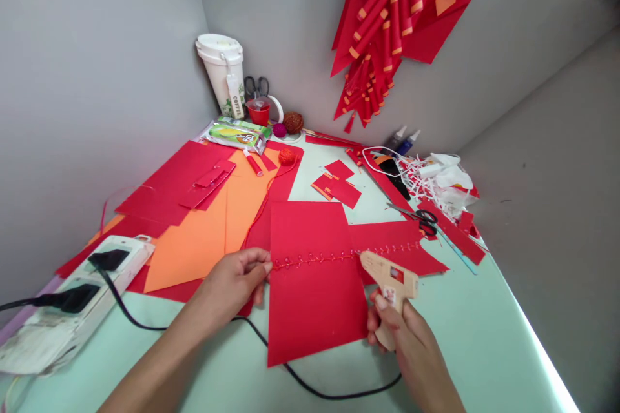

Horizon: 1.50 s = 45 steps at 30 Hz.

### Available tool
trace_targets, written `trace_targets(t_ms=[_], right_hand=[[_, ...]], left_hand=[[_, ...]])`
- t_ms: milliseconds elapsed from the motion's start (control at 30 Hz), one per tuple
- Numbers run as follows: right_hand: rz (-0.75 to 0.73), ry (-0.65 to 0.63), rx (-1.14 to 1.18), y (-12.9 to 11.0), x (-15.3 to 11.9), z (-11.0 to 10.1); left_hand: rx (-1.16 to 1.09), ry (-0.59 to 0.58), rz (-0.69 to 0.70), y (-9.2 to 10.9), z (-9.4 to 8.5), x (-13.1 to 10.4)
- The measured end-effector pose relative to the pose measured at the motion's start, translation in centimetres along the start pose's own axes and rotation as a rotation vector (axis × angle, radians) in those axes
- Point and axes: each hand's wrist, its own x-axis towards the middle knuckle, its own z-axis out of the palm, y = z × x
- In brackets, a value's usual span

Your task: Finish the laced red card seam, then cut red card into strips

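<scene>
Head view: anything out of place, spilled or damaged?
No spill or damage stands out. Messiest is the tangled heap of white strips at the right. Also odd: the black cord runs under the near left corner of the red sheet, so it might lift or shift it.

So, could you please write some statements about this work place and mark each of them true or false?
1. The right hand holds a glue gun. True.
2. The left hand holds nothing. False: it pinches the red yarn at the left edge of a red paper sheet.
3. Two black plugs sit in the white power strip. True.
4. The white coffee cup has no lid. False: its white lid is on.
5. The red paper-tube decoration lies under the glue gun. False: it is up against the wall.
</scene>
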Motion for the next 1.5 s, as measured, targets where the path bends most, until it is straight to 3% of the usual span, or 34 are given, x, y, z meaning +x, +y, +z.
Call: trace_targets(t_ms=[567, 833, 1133, 1500], right_hand=[[0.001, 0.014, -0.015, 0.3, 0.13, -0.13], [0.0, -0.001, -0.125, -0.11, 0.3, -0.14], [-0.027, 0.043, -0.041, -0.08, 0.19, 0.16], [-0.03, 0.075, -0.02, 0.01, -0.39, 0.57]], left_hand=[[0.017, 0.003, 0.012, 0.13, 0.0, -0.06], [0.009, 0.009, 0.009, 0.45, 0.08, -0.29], [0.018, -0.003, 0.025, -0.33, -0.05, 0.04], [0.005, 0.006, 0.017, 0.16, 0.1, -0.19]])
